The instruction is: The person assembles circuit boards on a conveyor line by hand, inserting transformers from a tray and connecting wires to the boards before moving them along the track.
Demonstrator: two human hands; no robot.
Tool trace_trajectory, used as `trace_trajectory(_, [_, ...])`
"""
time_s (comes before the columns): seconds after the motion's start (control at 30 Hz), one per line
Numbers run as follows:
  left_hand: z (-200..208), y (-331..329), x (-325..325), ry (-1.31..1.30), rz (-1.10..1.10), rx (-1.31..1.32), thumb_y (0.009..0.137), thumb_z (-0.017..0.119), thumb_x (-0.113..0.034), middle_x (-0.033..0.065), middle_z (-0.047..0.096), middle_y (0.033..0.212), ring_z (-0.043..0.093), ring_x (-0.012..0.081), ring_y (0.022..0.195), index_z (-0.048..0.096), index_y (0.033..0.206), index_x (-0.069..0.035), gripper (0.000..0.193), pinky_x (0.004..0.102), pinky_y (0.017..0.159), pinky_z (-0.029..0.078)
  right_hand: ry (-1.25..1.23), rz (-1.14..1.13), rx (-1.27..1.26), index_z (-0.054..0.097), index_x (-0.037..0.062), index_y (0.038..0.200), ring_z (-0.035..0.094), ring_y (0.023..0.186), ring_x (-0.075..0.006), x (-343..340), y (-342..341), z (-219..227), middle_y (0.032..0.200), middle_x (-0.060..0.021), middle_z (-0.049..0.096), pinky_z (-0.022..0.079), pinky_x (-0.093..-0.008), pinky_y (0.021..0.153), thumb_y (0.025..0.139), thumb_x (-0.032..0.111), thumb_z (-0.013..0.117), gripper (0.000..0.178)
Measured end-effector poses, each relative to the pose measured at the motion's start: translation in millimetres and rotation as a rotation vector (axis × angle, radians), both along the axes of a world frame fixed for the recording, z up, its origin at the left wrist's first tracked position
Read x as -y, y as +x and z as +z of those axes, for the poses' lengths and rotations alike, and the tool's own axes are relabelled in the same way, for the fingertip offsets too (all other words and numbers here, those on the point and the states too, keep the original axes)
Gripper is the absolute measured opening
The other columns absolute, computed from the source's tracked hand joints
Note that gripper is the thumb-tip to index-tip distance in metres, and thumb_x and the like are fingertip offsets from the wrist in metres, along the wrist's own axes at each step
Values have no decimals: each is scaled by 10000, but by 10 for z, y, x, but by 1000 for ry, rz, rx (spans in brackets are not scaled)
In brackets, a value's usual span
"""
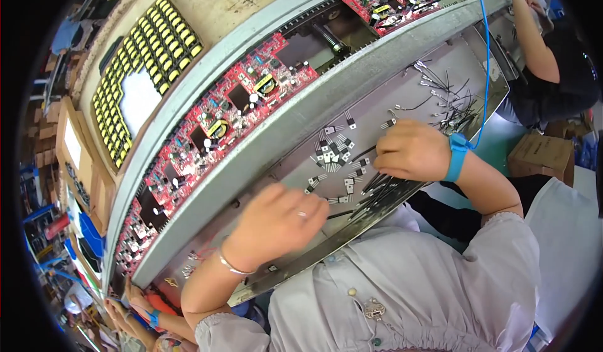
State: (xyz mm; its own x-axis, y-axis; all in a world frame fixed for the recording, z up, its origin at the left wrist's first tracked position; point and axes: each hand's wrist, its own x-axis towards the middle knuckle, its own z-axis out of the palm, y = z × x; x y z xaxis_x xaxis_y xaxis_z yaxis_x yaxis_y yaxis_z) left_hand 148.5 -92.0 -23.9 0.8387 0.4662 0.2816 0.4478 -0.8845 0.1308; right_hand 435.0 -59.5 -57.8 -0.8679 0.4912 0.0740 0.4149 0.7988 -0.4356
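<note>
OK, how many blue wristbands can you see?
2: one wristband is on the wrist of the right hand; the other wristband is just behind a co-worker's hand at lower left. More may be hidden.

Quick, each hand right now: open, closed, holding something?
Left hand: curled; can't tell whether it holds anything.
Right hand: also curled; whether it holds anything can't be told.
</note>
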Motion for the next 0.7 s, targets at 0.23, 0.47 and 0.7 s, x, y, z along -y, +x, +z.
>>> trace_trajectory(0.23, [-464, 159, 401, -274, 21, -45, 686, 575, -133, -5, 549, 771, 547, 150, 764, 605, 851, -89, 173, 271, 677, 434, 10, 9, 214, 580, 90, 863, 551, 810, -218, 166, -175, 41, 847, -38, 519, 433, -332, 728, 688, 143, 620, 187])
trace_trajectory(0.47, [-459, 123, 527, -346, 23, -125, 707, 550, -121, 18, 556, 804, 555, 166, 797, 600, 872, -75, 179, 287, 707, 445, -216, 63, 123, 598, 62, 929, 565, 750, -265, 3, -344, 220, 812, -80, 548, 459, -367, 680, 721, 96, 618, 211])
trace_trajectory(0.7, [-215, -144, 509, -443, 153, 92, 724, 576, -88, 41, 557, 807, 560, 211, 805, 582, 884, -69, 162, 316, 715, 454, -449, 52, -145, 576, 27, 913, 594, 664, -197, -597, -753, 552, 805, -85, 606, 472, -284, 607, 775, 24, 605, 141])
